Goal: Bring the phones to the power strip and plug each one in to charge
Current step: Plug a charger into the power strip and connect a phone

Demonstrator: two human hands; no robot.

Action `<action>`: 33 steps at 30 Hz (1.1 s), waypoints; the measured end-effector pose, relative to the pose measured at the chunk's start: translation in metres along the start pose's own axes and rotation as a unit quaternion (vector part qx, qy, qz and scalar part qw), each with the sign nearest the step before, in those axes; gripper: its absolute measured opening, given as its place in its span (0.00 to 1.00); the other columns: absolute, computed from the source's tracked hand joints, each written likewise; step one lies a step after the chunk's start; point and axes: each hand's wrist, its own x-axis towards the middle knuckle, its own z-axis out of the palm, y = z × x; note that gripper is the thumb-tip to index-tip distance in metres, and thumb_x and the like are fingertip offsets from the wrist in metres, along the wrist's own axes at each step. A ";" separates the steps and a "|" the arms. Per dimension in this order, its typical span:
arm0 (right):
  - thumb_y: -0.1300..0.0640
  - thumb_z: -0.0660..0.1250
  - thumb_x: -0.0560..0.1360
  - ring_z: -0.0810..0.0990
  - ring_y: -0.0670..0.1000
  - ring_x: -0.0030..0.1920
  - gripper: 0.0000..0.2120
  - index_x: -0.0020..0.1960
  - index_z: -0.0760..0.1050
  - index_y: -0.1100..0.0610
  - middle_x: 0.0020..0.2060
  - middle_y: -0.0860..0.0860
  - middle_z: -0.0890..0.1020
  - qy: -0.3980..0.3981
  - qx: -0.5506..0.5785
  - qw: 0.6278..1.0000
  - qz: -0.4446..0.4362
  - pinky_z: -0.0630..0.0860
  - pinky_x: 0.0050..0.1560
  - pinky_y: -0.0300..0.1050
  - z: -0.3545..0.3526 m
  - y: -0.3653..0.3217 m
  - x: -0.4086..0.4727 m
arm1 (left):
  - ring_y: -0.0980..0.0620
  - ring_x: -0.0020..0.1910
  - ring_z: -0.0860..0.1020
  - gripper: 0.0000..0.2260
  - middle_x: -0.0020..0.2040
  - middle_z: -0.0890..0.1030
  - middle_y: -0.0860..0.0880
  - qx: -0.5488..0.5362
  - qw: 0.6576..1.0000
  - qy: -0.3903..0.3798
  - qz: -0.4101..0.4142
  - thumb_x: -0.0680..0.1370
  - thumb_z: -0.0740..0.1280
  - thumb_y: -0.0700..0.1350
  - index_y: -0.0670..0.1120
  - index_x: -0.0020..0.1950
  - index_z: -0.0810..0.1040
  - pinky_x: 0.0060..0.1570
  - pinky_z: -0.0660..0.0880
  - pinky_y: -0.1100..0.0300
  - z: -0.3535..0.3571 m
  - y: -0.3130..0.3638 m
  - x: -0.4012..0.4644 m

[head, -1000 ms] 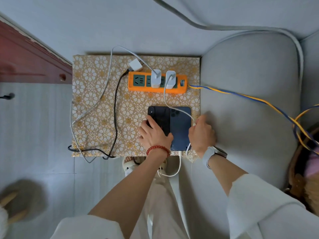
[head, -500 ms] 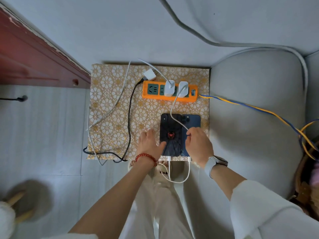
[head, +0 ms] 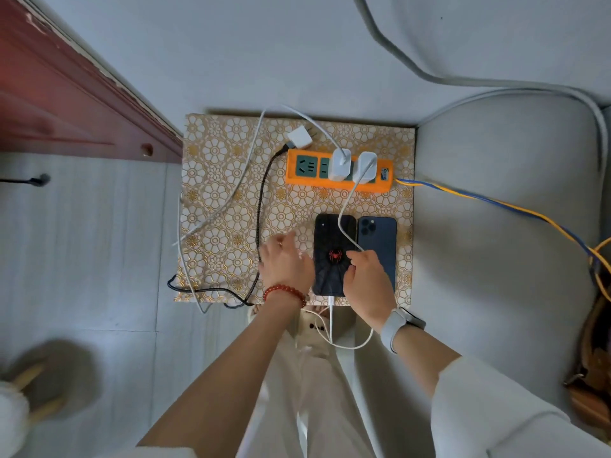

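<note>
At frame centre, two dark phones (head: 355, 252) lie below the orange power strip (head: 339, 171); right hand (head: 365, 280) pinches a white cable (head: 344, 216), left hand (head: 286, 262) released, so tidying that lead likely comes next.

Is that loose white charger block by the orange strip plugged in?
Out. The white charger block lies on the patterned mat beside the orange power strip, its prongs showing.

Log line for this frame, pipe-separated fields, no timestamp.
phones: black phone beside blue phone, face down | power strip: two white chargers seated | left hand: open | right hand: pinching white cable
</note>
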 end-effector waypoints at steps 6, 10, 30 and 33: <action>0.61 0.52 0.79 0.77 0.55 0.54 0.15 0.63 0.70 0.59 0.59 0.56 0.73 0.001 0.047 0.996 -0.078 0.75 0.53 0.48 0.001 -0.045 0.004 | 0.39 0.67 0.61 0.24 0.68 0.63 0.39 0.123 0.976 0.117 -0.139 0.72 0.62 0.39 0.44 0.67 0.63 0.64 0.61 0.40 -0.078 -0.080 0.044; 0.61 0.52 0.79 0.76 0.54 0.54 0.16 0.64 0.70 0.58 0.60 0.56 0.73 -0.035 0.085 0.993 -0.072 0.74 0.55 0.48 0.015 -0.069 0.000 | 0.39 0.61 0.67 0.12 0.60 0.71 0.38 0.156 0.977 0.050 -0.133 0.77 0.60 0.45 0.44 0.59 0.72 0.61 0.64 0.43 -0.098 -0.120 0.054; 0.58 0.61 0.77 0.69 0.45 0.24 0.07 0.46 0.74 0.62 0.29 0.50 0.70 -0.137 0.393 0.905 0.085 0.70 0.29 0.39 0.040 -0.116 -0.082 | 0.48 0.54 0.79 0.12 0.55 0.81 0.49 0.033 0.987 -0.099 0.126 0.74 0.64 0.44 0.49 0.57 0.77 0.54 0.75 0.56 -0.102 -0.156 -0.112; 0.58 0.56 0.78 0.70 0.51 0.31 0.10 0.41 0.71 0.61 0.29 0.51 0.70 -0.059 0.218 0.971 0.075 0.65 0.34 0.42 0.040 -0.049 -0.110 | 0.50 0.56 0.78 0.13 0.56 0.81 0.49 0.012 0.978 -0.191 0.080 0.75 0.62 0.46 0.51 0.59 0.75 0.57 0.73 0.56 -0.078 -0.141 -0.127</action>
